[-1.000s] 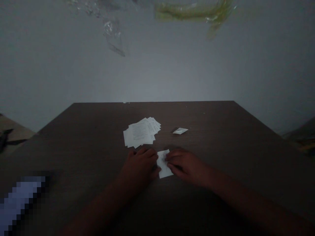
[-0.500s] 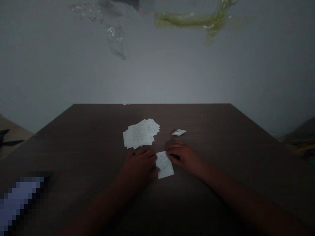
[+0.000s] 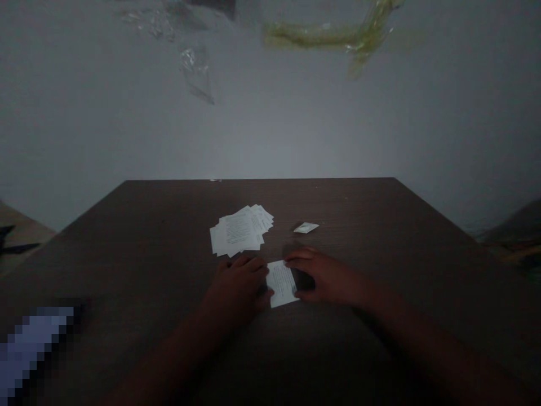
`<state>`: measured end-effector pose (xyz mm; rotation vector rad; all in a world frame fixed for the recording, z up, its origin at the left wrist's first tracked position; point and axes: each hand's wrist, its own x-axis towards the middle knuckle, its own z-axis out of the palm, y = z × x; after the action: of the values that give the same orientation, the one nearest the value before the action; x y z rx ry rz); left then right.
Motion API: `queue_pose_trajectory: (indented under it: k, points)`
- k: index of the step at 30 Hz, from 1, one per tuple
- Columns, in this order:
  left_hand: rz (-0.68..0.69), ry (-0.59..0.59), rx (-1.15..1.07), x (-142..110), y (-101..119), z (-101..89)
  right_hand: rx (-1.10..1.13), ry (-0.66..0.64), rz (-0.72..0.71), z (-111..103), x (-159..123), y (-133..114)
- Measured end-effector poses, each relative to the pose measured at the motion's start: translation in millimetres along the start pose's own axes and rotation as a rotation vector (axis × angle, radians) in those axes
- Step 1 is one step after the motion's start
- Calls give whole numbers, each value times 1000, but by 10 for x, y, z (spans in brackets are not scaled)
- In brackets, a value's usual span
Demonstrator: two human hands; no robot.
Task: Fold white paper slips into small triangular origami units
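Observation:
A small printed sheet of paper [image 3: 280, 283] lies between my hands. My left hand [image 3: 239, 287] grips its left edge, fingertips near the upper corner and thumb lower down. On the opposite side, my right hand [image 3: 327, 276] spans the sheet's right edge, with fingers at the upper corner and thumb at the lower one. A wide gap shows between that thumb and the fingers. Beyond my left hand is a loose, fanned pile of printed paper sheets [image 3: 240, 231]. A small folded white paper piece [image 3: 306, 228] rests beyond my right hand.
Everything lies on a dark brown table [image 3: 147, 225], whose far edge meets a grey wall [image 3: 270, 124]. Yellow tape [image 3: 316, 36] and clear tape [image 3: 196, 67] are stuck on the wall. A pixelated, bluish object [image 3: 34, 344] is at the lower left.
My right thumb has moved away from the fingers, down to the sheet's lower right corner. My left hand and the sheet stay nearly in place.

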<state>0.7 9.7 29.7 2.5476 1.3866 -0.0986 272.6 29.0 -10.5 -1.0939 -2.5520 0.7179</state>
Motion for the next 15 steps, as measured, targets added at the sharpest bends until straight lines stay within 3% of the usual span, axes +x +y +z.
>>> queue_pose_trajectory:
  k: [6, 15]
  points:
    - [30, 74, -3, 14, -51, 116, -28, 36, -50, 64, 29, -15]
    - [39, 78, -22, 23, -40, 154, -32, 242, 14, 284, 169, 118]
